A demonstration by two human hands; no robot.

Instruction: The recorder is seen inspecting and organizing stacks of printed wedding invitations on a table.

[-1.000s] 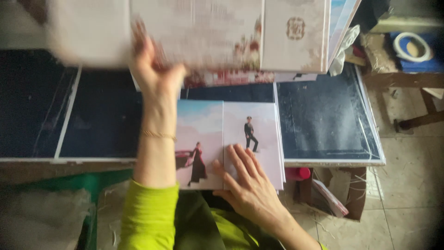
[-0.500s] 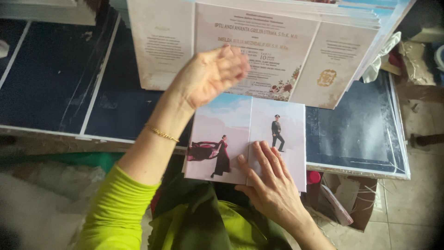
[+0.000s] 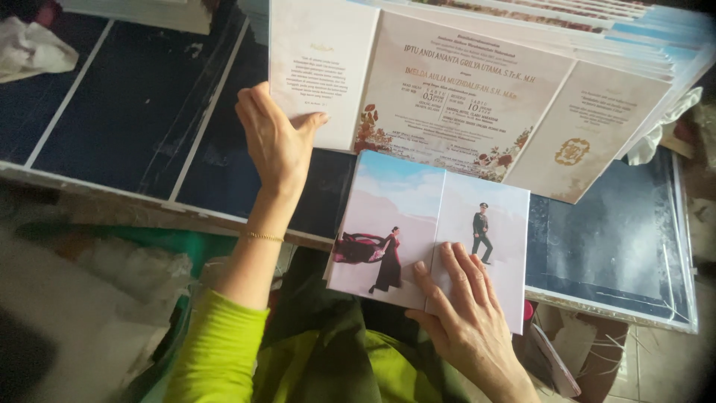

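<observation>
My left hand [image 3: 276, 138] grips the lower left corner of the top unfolded card [image 3: 447, 89], cream with floral print and three panels, on a fanned stack of such cards. My right hand [image 3: 466, 310] lies flat, fingers spread, on a folded card [image 3: 418, 216] with a photo of two people on a pale sky background. That folded card rests at the near edge of the dark table [image 3: 149, 112], just below the stack and overlapping it slightly. A thin gold bracelet [image 3: 265, 236] circles my left wrist, and my sleeve is lime green.
The table top is dark blue with white dividing lines. Crumpled white paper [image 3: 30, 48] lies at the far left. The card stack fans out toward the upper right [image 3: 656, 45]. A green surface and pale plastic [image 3: 112, 276] sit below the table's near edge.
My left hand came down from the far side of the stack and now holds the top card's lower left corner. My right hand stayed on the folded photo card.
</observation>
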